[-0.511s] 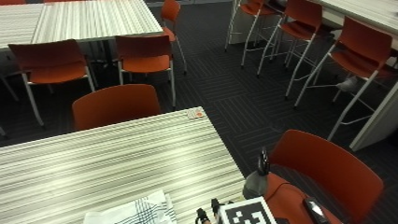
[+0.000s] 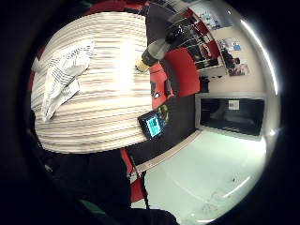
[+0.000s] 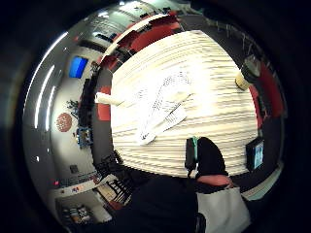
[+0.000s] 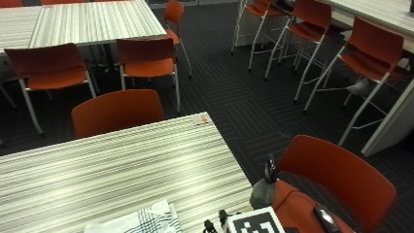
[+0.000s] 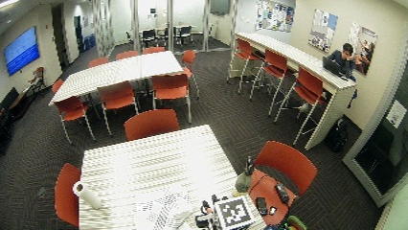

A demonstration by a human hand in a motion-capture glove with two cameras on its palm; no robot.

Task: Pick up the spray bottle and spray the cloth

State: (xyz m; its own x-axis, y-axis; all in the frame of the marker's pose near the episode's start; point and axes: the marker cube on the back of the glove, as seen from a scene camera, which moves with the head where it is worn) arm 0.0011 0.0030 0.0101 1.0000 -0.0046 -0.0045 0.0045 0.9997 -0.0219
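The bottle (image 4: 265,188) stands at the table's (image 4: 116,165) edge, apart from the cloth (image 4: 139,222). Reach for its neck, trigger outward. Hand's fingers: cannot tell.

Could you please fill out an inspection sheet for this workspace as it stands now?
Surface: striped table, bare in the middle.
Job's things: spray bottle upright at the table's edge beside a red chair; cloth lying crumpled on the table, apart from the bottle.
Clutter: paper towel roll near one corner; phone at the table's edge.
Grippers: right hand not seen.
Cables: nothing seen.
Surroundings: more red chairs, tables, high stools.
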